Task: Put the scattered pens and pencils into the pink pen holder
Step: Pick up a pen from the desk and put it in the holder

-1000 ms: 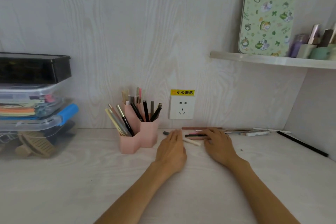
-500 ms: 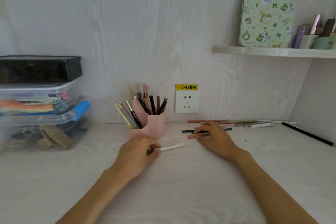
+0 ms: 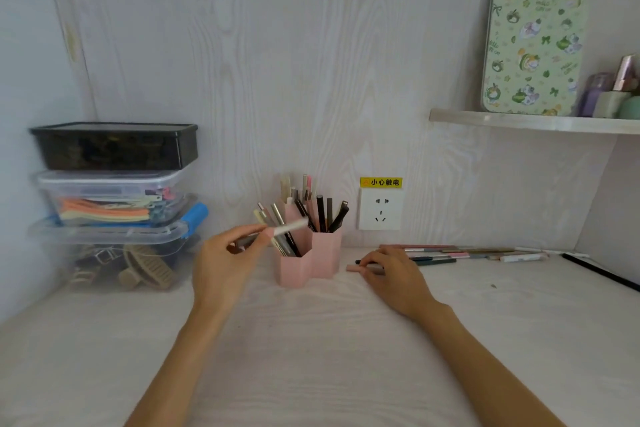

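Label: yellow sticker (image 3: pixel 380 182) above the wall socket (image 3: pixel 380 214) reads 小心触电 | our left hand (image 3: pixel 225 262) pinches a slim white pen (image 3: pixel 290 228) over the hexagonal pink plastic pen holder (image 3: pixel 308 262) at the desk's (image 3: pixel 311 357) back edge | our right hand (image 3: pixel 391 276) presses flat on a pink pencil (image 3: pixel 353 268) | loose pens (image 3: pixel 460 253) line the back edge

Holders (image 3: pixel 311 258): one, just right of the left hand (image 3: pixel 225 263). Hands: two. Stacked boxes (image 3: pixel 114 184) left of it: three. Sockets (image 3: pixel 380 213): one. Loose pens (image 3: pixel 467 253) beyond the right hand (image 3: pixel 391 274): too blurred to count.
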Action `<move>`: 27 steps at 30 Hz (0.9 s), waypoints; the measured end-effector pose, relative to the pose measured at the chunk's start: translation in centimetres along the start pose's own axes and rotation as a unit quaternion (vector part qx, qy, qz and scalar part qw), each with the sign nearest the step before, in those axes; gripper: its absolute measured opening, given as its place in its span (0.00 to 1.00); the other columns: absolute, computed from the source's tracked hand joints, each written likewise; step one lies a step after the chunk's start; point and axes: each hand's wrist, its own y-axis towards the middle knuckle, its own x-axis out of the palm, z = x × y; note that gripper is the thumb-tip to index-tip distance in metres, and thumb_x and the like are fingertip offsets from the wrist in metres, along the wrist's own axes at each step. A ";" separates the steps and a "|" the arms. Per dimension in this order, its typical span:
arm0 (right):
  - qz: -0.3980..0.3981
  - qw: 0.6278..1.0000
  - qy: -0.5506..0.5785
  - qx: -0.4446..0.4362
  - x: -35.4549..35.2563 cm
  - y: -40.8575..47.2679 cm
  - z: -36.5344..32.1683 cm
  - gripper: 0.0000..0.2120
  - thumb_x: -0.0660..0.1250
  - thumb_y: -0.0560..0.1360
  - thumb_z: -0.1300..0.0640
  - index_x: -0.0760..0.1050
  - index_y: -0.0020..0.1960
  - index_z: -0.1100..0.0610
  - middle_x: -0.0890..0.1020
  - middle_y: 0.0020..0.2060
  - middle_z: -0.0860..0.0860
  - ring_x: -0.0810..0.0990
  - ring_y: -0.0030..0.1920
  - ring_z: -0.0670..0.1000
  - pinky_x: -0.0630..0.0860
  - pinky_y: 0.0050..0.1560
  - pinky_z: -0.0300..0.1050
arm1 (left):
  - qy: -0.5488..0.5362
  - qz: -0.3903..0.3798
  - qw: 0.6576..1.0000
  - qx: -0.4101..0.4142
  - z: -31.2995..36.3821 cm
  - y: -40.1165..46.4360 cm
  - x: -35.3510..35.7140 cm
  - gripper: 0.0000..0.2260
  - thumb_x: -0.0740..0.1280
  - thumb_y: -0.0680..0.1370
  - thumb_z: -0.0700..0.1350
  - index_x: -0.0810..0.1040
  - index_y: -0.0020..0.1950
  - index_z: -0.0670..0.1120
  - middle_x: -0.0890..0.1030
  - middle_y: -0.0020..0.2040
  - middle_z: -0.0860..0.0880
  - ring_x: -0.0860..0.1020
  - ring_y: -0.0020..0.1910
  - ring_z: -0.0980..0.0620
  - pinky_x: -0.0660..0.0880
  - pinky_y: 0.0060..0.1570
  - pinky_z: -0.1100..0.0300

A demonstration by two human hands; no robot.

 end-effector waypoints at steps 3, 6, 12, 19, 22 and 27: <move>0.004 1.000 0.000 -0.005 0.2 0.1 0.3 0.10 0.64 0.76 0.51 0.78 0.55 0.50 0.78 0.55 0.50 0.70 0.64 0.50 0.69 0.61 0.45 | -0.049 0.006 0.998 -0.026 0.2 1.4 -1.0 0.06 0.77 0.67 0.44 0.82 0.36 0.54 0.83 0.32 0.56 0.77 0.32 0.59 0.74 0.35 0.70; 0.012 1.000 0.001 -0.006 0.3 0.2 0.4 0.10 0.64 0.76 0.50 0.79 0.54 0.50 0.79 0.54 0.49 0.71 0.63 0.50 0.70 0.60 0.45 | -0.043 -0.010 0.999 -0.022 0.6 2.6 -0.9 0.02 0.75 0.68 0.44 0.84 0.38 0.50 0.83 0.32 0.54 0.78 0.33 0.59 0.74 0.37 0.70; 0.025 0.999 0.012 -0.026 0.3 0.0 0.3 0.09 0.65 0.75 0.49 0.80 0.52 0.50 0.79 0.50 0.48 0.73 0.57 0.49 0.70 0.59 0.47 | 0.160 -0.103 0.982 0.008 1.1 3.5 1.9 0.06 0.71 0.74 0.48 0.84 0.47 0.47 0.84 0.43 0.51 0.81 0.43 0.53 0.77 0.48 0.54; 0.044 0.998 0.048 -0.022 -0.6 -0.2 0.5 0.09 0.67 0.73 0.48 0.81 0.50 0.50 0.78 0.49 0.48 0.73 0.53 0.48 0.70 0.57 0.44 | 0.379 -0.043 0.919 0.101 1.7 3.3 4.4 0.14 0.70 0.73 0.54 0.80 0.31 0.48 0.76 0.26 0.52 0.73 0.27 0.51 0.62 0.26 0.62; 0.093 0.993 0.070 -0.006 -1.1 0.0 0.4 0.07 0.67 0.74 0.50 0.81 0.50 0.50 0.79 0.49 0.48 0.73 0.51 0.49 0.71 0.52 0.43 | 0.457 -0.027 0.882 0.113 1.9 3.8 4.0 0.21 0.68 0.72 0.60 0.75 0.27 0.46 0.70 0.23 0.51 0.68 0.24 0.52 0.57 0.25 0.62; 0.215 0.934 0.269 0.092 -3.0 0.7 0.2 0.09 0.66 0.74 0.46 0.79 0.46 0.51 0.80 0.39 0.45 0.76 0.39 0.43 0.74 0.39 0.36 | 0.425 -0.023 0.891 0.162 2.3 1.7 4.0 0.19 0.67 0.71 0.61 0.76 0.28 0.48 0.74 0.23 0.52 0.72 0.25 0.51 0.58 0.26 0.63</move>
